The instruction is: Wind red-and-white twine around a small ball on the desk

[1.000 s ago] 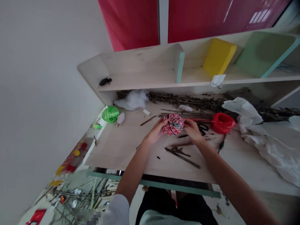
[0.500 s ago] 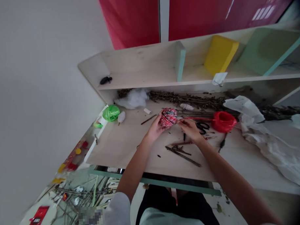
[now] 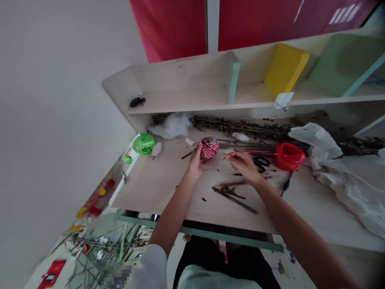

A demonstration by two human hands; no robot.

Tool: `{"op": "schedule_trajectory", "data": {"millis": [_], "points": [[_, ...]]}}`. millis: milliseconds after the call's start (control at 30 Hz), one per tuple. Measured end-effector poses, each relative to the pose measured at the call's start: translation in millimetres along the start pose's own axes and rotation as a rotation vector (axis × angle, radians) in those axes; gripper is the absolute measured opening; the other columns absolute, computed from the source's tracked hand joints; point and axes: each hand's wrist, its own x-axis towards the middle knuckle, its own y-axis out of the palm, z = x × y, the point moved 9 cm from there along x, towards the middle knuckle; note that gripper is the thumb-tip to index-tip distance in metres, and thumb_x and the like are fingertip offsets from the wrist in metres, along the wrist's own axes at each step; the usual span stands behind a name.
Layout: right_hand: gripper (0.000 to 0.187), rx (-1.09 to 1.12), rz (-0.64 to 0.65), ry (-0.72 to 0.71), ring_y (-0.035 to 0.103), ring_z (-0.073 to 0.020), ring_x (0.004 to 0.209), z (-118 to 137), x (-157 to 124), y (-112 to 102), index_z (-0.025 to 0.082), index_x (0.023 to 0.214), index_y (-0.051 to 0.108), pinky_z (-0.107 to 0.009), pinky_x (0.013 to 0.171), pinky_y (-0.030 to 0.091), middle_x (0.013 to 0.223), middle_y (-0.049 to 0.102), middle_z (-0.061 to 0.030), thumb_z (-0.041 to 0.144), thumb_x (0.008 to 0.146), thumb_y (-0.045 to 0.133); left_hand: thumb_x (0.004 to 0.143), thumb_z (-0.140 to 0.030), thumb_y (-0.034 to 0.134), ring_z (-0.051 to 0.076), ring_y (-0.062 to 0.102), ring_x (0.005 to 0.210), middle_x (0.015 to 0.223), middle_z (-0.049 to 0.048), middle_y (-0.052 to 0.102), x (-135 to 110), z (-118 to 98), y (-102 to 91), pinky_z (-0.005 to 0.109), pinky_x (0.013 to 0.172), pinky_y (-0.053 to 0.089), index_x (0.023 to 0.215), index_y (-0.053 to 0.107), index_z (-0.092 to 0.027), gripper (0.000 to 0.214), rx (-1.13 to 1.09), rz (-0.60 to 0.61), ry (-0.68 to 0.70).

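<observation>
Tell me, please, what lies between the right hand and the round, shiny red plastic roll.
In the head view, black-handled scissors and a thin red strand are between the right hand and the red roll.

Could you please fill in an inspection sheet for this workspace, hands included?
Surface: pale desk, strewn with twigs.
Job's things: red-and-white wound ball; red roll.
Clutter: black-handled scissors, green roll, white stuffing, plastic sheeting.
Left hand: holding the ball.
Right hand: pinching posture, apart from the ball; whether it holds anything is unclear.
Cables: nothing seen for certain.
Surroundings: shelf with yellow divider behind; sticks below left.
</observation>
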Motion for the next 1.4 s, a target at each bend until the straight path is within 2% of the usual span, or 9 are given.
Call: {"op": "schedule_trajectory", "data": {"millis": [100, 200, 333, 500, 633, 800, 1100, 1267, 1400], "points": [[0.04, -0.001, 0.039, -0.012, 0.029, -0.0086, 0.049, 1.5, -1.0, 2.8, 0.019, 0.07, 0.065, -0.025, 0.046, 0.019, 0.052, 0.04, 0.0039, 0.059, 0.067, 0.069, 0.074, -0.058, 0.067, 0.024, 0.062, 0.106, 0.128, 0.0114, 0.059, -1.1, -4.4, -2.5, 0.037, 0.084, 0.053, 0.124, 0.05, -0.023, 0.064, 0.108, -0.077, 0.104], [0.039, -0.021, 0.08, -0.036, 0.03, -0.009, 0.049, 4.6, -2.4, 6.6, 0.02, 0.071, 0.068, -0.025, 0.046, 0.019, 0.053, 0.042, 0.003, 0.058, 0.067, 0.069, 0.067, -0.052, 0.076, 0.022, 0.06, 0.111, 0.123, 0.0117, 0.06, -5.4, -15.5, -2.7, 0.037, 0.092, 0.049, 0.117, 0.05, -0.02, 0.065, 0.186, -0.139, 0.292], [0.038, 0.044, 0.099, -0.005, 0.03, -0.0085, 0.049, 6.4, -4.2, 10.1, 0.019, 0.069, 0.068, -0.025, 0.045, 0.018, 0.053, 0.043, 0.003, 0.057, 0.066, 0.072, 0.067, -0.047, 0.076, 0.02, 0.062, 0.103, 0.109, 0.0094, 0.065, -12.1, -25.7, 5.8, 0.035, 0.095, 0.046, 0.104, 0.056, -0.018, 0.052, 0.288, -0.095, 0.456], [0.038, 0.306, 0.137, 0.111, 0.023, -0.0055, 0.044, 3.1, -5.9, 14.3, 0.019, 0.066, 0.061, -0.024, 0.043, 0.013, 0.049, 0.036, 0.0066, 0.054, 0.061, 0.077, 0.068, -0.049, 0.075, 0.021, 0.062, 0.095, 0.1, 0.0067, 0.068, -21.7, -32.1, 19.2, 0.033, 0.09, 0.046, 0.099, 0.064, -0.018, 0.045, 0.551, -0.016, 0.548], [0.034, 0.462, 0.187, 0.164, 0.016, -0.0047, 0.044, 1.1, -5.4, 13.2, 0.02, 0.072, 0.061, -0.022, 0.04, 0.01, 0.051, 0.027, 0.0086, 0.048, 0.064, 0.076, 0.067, -0.049, 0.074, 0.021, 0.062, 0.093, 0.098, 0.0046, 0.068, -27.9, -31.2, 28.5, 0.031, 0.088, 0.046, 0.1, 0.065, -0.02, 0.045, 0.66, 0.059, 0.577], [0.035, 0.52, 0.154, 0.207, 0.015, -0.0057, 0.046, -6.1, -1.1, 5.5, 0.021, 0.09, 0.065, -0.019, 0.037, 0.009, 0.055, 0.023, 0.0088, 0.043, 0.065, 0.075, 0.07, -0.051, 0.072, 0.02, 0.062, 0.093, 0.097, 0.0036, 0.068, -31.0, -29.3, 33.7, 0.03, 0.087, 0.046, 0.097, 0.066, -0.021, 0.04, 0.658, 0.116, 0.559], [0.031, 0.572, 0.136, 0.205, 0.013, -0.0067, 0.044, 1.7, -2.2, 4.6, 0.023, 0.085, 0.061, -0.021, 0.037, 0.009, 0.056, 0.02, 0.0084, 0.043, 0.064, 0.074, 0.07, -0.051, 0.072, 0.021, 0.063, 0.093, 0.096, 0.0048, 0.07, -26.5, -19.4, 36.7, 0.032, 0.087, 0.047, 0.097, 0.069, -0.02, 0.041, 0.617, 0.199, 0.475], [0.036, 0.626, 0.092, 0.232, 0.012, -0.0069, 0.045, 0.7, -0.3, 0.0, 0.024, 0.087, 0.061, -0.022, 0.037, 0.008, 0.056, 0.02, 0.0086, 0.042, 0.06, 0.076, 0.071, -0.048, 0.072, 0.021, 0.063, 0.093, 0.098, 0.0059, 0.07, -26.5, -17.0, 41.1, 0.032, 0.088, 0.047, 0.097, 0.069, -0.019, 0.039, 0.625, 0.257, 0.482], [0.033, 0.642, 0.086, 0.231, 0.012, -0.0076, 0.045, 0.3, 0.0, -2.0, 0.024, 0.087, 0.06, -0.023, 0.037, 0.009, 0.056, 0.019, 0.0086, 0.04, 0.062, 0.075, 0.071, -0.048, 0.071, 0.021, 0.063, 0.092, 0.097, 0.0056, 0.07, -28.7, -18.1, 43.7, 0.032, 0.088, 0.047, 0.097, 0.069, -0.019, 0.039, 0.683, 0.274, 0.487]]}}
